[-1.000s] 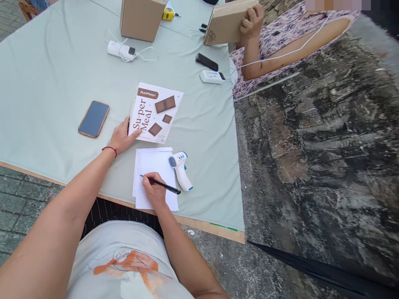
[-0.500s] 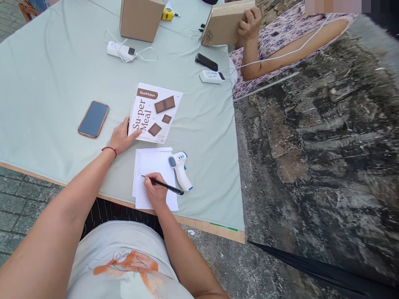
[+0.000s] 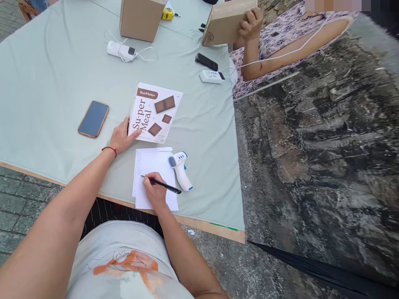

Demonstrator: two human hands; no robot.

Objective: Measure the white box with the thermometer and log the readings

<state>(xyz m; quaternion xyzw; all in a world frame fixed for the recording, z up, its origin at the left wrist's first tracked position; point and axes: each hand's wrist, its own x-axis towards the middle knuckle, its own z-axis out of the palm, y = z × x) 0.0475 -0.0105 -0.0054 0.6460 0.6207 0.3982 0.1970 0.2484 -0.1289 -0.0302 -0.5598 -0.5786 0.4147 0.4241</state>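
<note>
Head view: a pale green tablecloth [image 3: 56, 83] is spread out all around the white box [image 3: 160, 120]. Well beyond that box, a brown carton [image 3: 141, 18] is set on the cloth, and to the far right of it a second carton [image 3: 222, 27] is held up, tilted, by a co-worker's hand [image 3: 251, 25]. The white box itself, printed "Su-per Meal", is laid face up. Just on its near side, sheets of paper [image 3: 160, 162] are placed, marked with writing along the left edge. To its left, apart from it, a phone [image 3: 93, 119] is laid screen up. To its near right, a white thermometer [image 3: 181, 172] is rested, its head overlapping the paper. At its near left corner, the white box is grasped by the left hand [image 3: 123, 137], thumb on the printed face. Beyond the box, to the left, a white device [image 3: 118, 50] is looped with cable. On the near side of the box, a black pen [image 3: 171, 188] is pinched in the right hand [image 3: 156, 193]; whether paper is touched by its tip cannot be told.
</note>
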